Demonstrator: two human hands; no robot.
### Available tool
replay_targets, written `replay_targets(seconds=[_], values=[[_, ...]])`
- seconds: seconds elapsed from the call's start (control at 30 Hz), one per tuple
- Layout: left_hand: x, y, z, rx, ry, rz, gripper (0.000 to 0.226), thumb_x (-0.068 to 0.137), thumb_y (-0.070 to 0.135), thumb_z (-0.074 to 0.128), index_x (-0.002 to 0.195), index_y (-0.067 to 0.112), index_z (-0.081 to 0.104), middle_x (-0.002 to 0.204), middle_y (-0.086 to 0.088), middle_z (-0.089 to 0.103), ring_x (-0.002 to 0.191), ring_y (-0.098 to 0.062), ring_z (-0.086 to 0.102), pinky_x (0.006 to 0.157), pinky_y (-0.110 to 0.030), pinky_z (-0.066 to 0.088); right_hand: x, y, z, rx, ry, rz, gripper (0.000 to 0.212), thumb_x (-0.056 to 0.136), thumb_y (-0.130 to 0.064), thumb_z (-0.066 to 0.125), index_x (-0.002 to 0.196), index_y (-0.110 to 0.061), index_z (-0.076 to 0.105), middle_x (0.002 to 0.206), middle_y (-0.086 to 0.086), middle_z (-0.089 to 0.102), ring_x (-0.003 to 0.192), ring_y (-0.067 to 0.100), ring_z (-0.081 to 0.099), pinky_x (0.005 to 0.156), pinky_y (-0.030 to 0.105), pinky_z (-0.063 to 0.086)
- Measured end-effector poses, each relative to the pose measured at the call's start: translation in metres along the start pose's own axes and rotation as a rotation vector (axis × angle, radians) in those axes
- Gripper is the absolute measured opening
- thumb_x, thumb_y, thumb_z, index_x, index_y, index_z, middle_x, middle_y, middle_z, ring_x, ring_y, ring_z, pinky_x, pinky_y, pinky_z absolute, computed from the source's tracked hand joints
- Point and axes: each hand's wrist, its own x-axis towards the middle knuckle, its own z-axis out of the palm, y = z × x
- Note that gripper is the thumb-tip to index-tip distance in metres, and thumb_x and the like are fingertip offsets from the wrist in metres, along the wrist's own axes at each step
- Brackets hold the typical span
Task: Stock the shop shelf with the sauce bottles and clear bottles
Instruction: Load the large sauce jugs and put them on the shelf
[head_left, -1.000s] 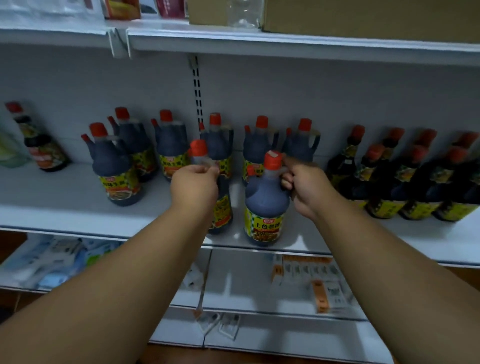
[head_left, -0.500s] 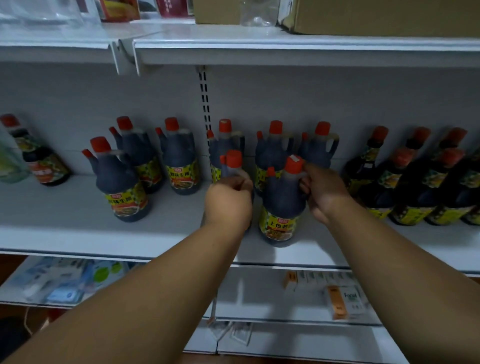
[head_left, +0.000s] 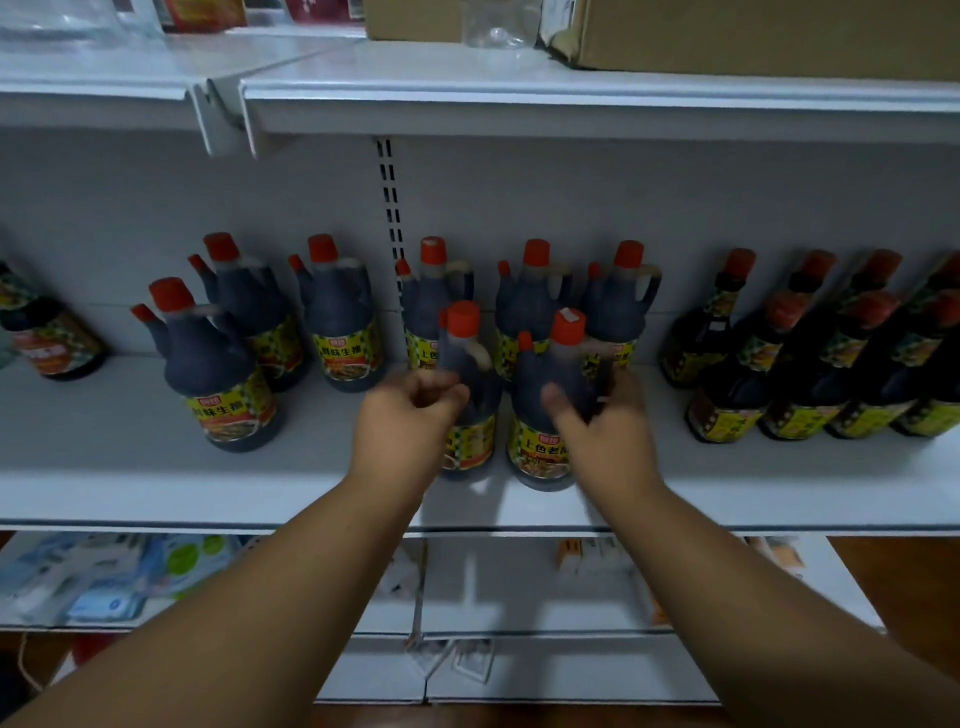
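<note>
Currently the right hand (head_left: 605, 431) grips a sauce bottle (head_left: 545, 415) on the shelf (head_left: 130, 467), left hand (head_left: 410, 415) fingers curled beside its neighbour (head_left: 470, 395), grip unclear; next, release and fetch stock.

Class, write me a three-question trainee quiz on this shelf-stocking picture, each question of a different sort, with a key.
1. True or false: the two front sauce bottles stand upright on the middle shelf.
2. Which hand touches the sauce bottle with the white sticker on its cap? A left hand B right hand
3. Fill in: the caps on the sauce bottles are ____.

Key:
1. True.
2. B: the right hand wraps its body; the left hand is at the neighbouring sauce bottle, its grip unclear.
3. Red.
</note>
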Motion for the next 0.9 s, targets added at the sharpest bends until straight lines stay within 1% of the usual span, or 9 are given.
replay_targets(seconds=[0.07,0.17,0.27,0.33,0.4,0.5,0.63,0.7,0.9], values=[[0.003,-0.009,-0.004,0.055,0.047,0.012,0.018,0.079,0.015,0.077,0.088,0.025,0.065,0.084,0.004,0.07,0.081,-0.013,0.066,0.077,-0.034,0.054,-0.006,0.011,0.006,-0.04,-0.045,0.008,0.083,0.064,-0.053,0.082,0.128,-0.014,0.046,0.124,0.01,0.059,0.109,0.026,0.061,0.088,0.036,0.052],[0.014,-0.02,-0.011,0.293,0.02,0.112,0.059,0.069,0.018,0.085,0.119,0.019,0.054,0.107,0.005,0.058,0.094,-0.011,0.057,0.08,-0.028,0.047,-0.004,0.017,0.009,-0.087,-0.079,0.004,0.076,0.066,-0.036,0.088,0.126,-0.012,0.047,0.124,0.011,0.06,0.112,0.03,0.06,0.081,0.03,0.048],[0.03,-0.02,-0.013,0.287,-0.303,0.113,0.08,0.067,0.008,0.086,0.131,0.029,0.041,0.11,0.017,0.055,0.095,0.009,0.056,0.082,-0.017,0.045,0.003,0.015,0.007,-0.09,-0.113,-0.005,0.074,0.069,-0.03,0.088,0.128,-0.014,0.048,0.125,0.006,0.063,0.113,0.026,0.061,0.077,0.023,0.041],[0.038,-0.025,-0.011,0.331,-0.424,0.11,0.085,0.064,0.008,0.086,0.134,0.027,0.041,0.117,0.015,0.059,0.104,0.003,0.059,0.08,-0.014,0.047,0.007,0.011,0.006,-0.081,-0.14,-0.003,0.074,0.071,-0.025,0.087,0.132,-0.015,0.046,0.124,0.002,0.063,0.113,0.023,0.059,0.077,0.019,0.039],[0.038,-0.032,-0.009,0.302,-0.379,0.1,0.089,0.063,0.01,0.086,0.138,0.023,0.041,0.12,0.011,0.06,0.106,-0.007,0.061,0.08,-0.015,0.049,0.009,0.01,0.006,-0.064,-0.162,-0.002,0.073,0.072,-0.022,0.087,0.132,-0.016,0.046,0.117,-0.005,0.061,0.111,0.019,0.059,0.075,0.017,0.039],[0.029,-0.041,-0.005,0.278,-0.216,0.166,0.079,0.064,0.015,0.087,0.13,0.028,0.046,0.108,0.018,0.059,0.091,0.003,0.058,0.073,-0.006,0.044,0.012,0.011,0.006,-0.091,-0.168,-0.001,0.073,0.072,-0.024,0.087,0.131,-0.014,0.046,0.119,-0.003,0.061,0.111,0.02,0.059,0.076,0.02,0.039],[0.025,-0.054,0.001,0.36,0.085,0.212,0.082,0.054,0.042,0.084,0.125,0.015,0.052,0.115,-0.002,0.063,0.102,-0.021,0.062,0.084,-0.032,0.052,0.016,0.015,0.008,-0.149,-0.17,0.005,0.073,0.072,-0.031,0.086,0.129,-0.012,0.046,0.125,0.007,0.061,0.113,0.027,0.059,0.078,0.025,0.041],[0.025,-0.056,0.006,0.414,0.182,0.205,0.086,0.051,0.046,0.083,0.123,0.008,0.053,0.113,-0.011,0.061,0.102,-0.032,0.06,0.086,-0.041,0.052,0.014,0.015,0.01,-0.152,-0.153,-0.011,0.074,0.072,-0.031,0.086,0.132,-0.014,0.045,0.127,0.007,0.06,0.114,0.028,0.059,0.08,0.025,0.041],[0.03,-0.058,0.009,0.376,0.09,0.092,0.095,0.052,0.042,0.089,0.131,0.016,0.044,0.125,-0.007,0.055,0.112,-0.028,0.057,0.093,-0.041,0.05,0.005,0.022,0.021,-0.127,-0.148,0.021,0.097,0.066,-0.024,0.089,0.144,-0.02,0.032,0.136,0.003,0.057,0.117,0.026,0.058,0.083,0.025,0.044]])
